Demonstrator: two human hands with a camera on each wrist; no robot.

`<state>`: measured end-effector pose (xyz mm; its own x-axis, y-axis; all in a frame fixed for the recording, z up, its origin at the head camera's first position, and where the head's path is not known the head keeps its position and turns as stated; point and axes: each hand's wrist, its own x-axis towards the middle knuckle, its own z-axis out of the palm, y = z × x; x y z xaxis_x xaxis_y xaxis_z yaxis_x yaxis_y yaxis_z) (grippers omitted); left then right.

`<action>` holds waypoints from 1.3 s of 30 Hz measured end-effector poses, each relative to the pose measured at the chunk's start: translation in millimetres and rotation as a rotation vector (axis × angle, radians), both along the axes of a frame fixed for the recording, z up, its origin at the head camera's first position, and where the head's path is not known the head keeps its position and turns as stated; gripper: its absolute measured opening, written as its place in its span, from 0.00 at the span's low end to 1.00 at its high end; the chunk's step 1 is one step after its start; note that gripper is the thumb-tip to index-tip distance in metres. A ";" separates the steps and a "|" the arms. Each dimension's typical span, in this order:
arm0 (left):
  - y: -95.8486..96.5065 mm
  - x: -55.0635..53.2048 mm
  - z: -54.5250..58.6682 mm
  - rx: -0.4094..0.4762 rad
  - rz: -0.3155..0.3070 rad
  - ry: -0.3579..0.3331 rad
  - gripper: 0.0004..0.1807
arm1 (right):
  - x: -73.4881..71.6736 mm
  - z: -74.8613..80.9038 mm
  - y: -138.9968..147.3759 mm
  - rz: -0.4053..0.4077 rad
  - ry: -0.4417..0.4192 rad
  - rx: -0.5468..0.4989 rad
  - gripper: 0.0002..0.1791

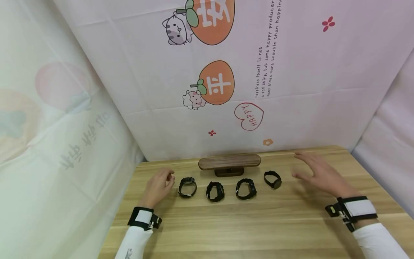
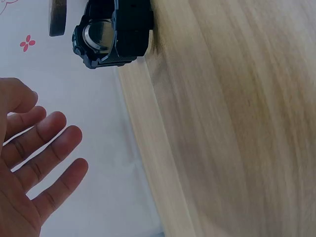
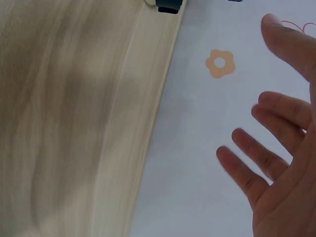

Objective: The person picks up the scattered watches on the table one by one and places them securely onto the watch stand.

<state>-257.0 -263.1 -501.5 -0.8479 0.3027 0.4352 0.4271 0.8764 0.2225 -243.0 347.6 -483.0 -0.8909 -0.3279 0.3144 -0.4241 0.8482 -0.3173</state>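
My left hand (image 1: 157, 187) hovers just left of a black wristwatch (image 1: 188, 180), fingers loosely bent and holding nothing. In the left wrist view, this hand (image 2: 37, 163) has its fingers spread, with a dark watch (image 2: 101, 37) near the top. A second black watch (image 1: 220, 191), a third black watch (image 1: 252, 188) and a slimmer dark watch (image 1: 276, 183) lie to the right in a row, straps looped. My right hand (image 1: 326, 176) is held right of the slim watch, fingers extended and apart from it. Nothing is in its grasp in the right wrist view either.
Behind the watches stands a brown wooden stand (image 1: 229, 162), an oblong bar on a small base. The wood-grain table (image 1: 226, 230) ends at a white printed cloth (image 1: 307, 90); another pale cloth (image 1: 97, 187) hangs along the left side.
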 end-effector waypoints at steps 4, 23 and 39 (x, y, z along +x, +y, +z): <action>2.4 1.4 -1.9 0.012 -0.005 -0.003 0.10 | -0.7 -5.2 -5.0 0.036 0.037 -0.008 0.41; 10.0 4.9 -16.7 0.077 -0.092 0.051 0.08 | -6.6 -33.6 -22.8 0.173 0.165 -0.008 0.28; 15.6 8.3 -29.3 0.117 -0.118 0.069 0.07 | 6.6 -40.0 -43.3 0.113 -0.004 -0.075 0.24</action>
